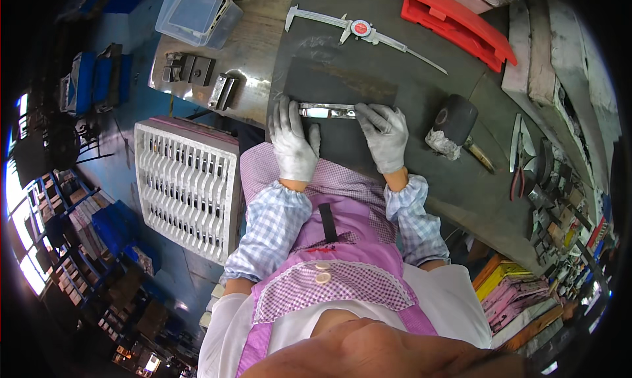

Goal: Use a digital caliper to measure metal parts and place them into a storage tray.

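A narrow, shiny, slightly curved metal part [327,110] lies crosswise on a dark flat plate [339,144] in front of me. My left hand [293,144], in a whitish work glove, lies with its fingers stretched out beside the part's left end; whether a fingertip touches it I cannot make out. At the other end, the gloved fingers of my right hand [383,137] bend in and grip the part's right tip. Beyond the hands rests a dial caliper [360,28] with a red-and-white dial.
Right of my hands are a black mallet head [455,116] and pliers [520,170]. A red plastic case [457,26] sits at the far right. Metal blocks [189,68] and a clear plastic box [197,19] stand far left. A white slotted tray [187,187] holds several shiny parts.
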Available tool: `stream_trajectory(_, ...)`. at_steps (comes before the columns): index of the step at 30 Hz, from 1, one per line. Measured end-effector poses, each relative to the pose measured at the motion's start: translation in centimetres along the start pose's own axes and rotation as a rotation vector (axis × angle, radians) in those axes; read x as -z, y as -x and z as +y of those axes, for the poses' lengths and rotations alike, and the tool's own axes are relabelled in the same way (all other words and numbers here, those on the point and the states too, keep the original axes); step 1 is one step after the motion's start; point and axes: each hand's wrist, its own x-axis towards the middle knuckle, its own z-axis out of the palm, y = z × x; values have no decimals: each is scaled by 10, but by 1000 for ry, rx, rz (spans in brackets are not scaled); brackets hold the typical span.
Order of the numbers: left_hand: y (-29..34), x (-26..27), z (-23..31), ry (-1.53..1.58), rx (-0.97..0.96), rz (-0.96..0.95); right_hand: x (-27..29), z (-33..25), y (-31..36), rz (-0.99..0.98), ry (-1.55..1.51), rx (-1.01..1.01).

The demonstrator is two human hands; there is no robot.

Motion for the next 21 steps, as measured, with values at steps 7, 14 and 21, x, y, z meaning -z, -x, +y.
stream_trajectory(7,-2,4,2,-7,30,-37,13,-16,8,-226,267,60)
stream_trajectory(14,-39,49,26,-2,-29,-33,21,6,-74,-129,118,-199)
stream_trajectory(21,-36,67,13,593,357,-40,-23,45,-185,-492,607,-114)
